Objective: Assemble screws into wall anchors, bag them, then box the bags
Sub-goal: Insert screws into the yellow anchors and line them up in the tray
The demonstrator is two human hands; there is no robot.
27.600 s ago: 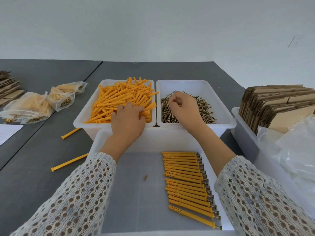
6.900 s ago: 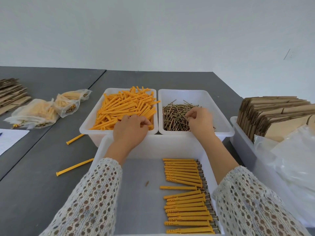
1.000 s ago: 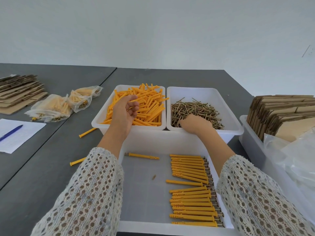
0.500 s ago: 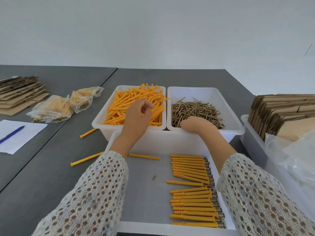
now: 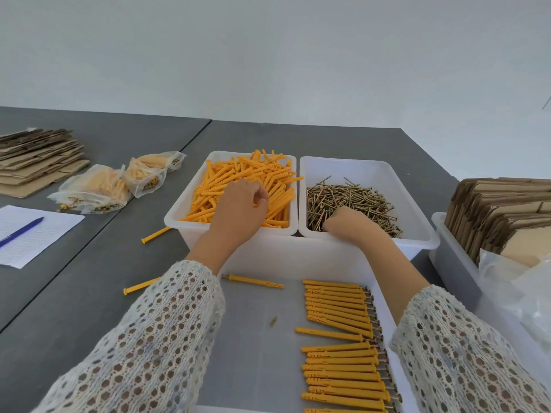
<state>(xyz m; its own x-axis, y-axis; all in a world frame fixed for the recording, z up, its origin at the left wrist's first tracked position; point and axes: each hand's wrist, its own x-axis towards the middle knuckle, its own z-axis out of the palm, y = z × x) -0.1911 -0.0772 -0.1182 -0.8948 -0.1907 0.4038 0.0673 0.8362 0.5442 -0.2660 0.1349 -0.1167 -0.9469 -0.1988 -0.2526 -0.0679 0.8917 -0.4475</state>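
A grey table (image 5: 89,293) carries everything. Nearest, a large white tray (image 5: 301,260) holds a column of assembled anchors (image 5: 337,353) along its right side, screw heads pointing right, plus one loose anchor (image 5: 253,281) lying near its far wall. Beyond the tray stand two white bins side by side: the left bin (image 5: 185,213) is heaped with orange wall anchors (image 5: 256,174), the right bin (image 5: 417,222) holds a pile of brass screws (image 5: 351,198). At the right edge, a further bin (image 5: 447,257) contains folded cardboard (image 5: 501,210) and clear plastic bags (image 5: 524,287). Far left lies a stack of flat cardboard (image 5: 38,159), with three filled bags (image 5: 101,189) beside it, then a sheet of paper (image 5: 32,234) with a blue pen (image 5: 21,232) on it. Two stray anchors (image 5: 155,234) lie on the table left of the bins. The left hand (image 5: 238,210) rests on the anchor pile, fingers curled down into it; whether they grip one I cannot tell. The right hand (image 5: 346,222) reaches into the screws, its fingers hidden behind the hand, so their state cannot be told
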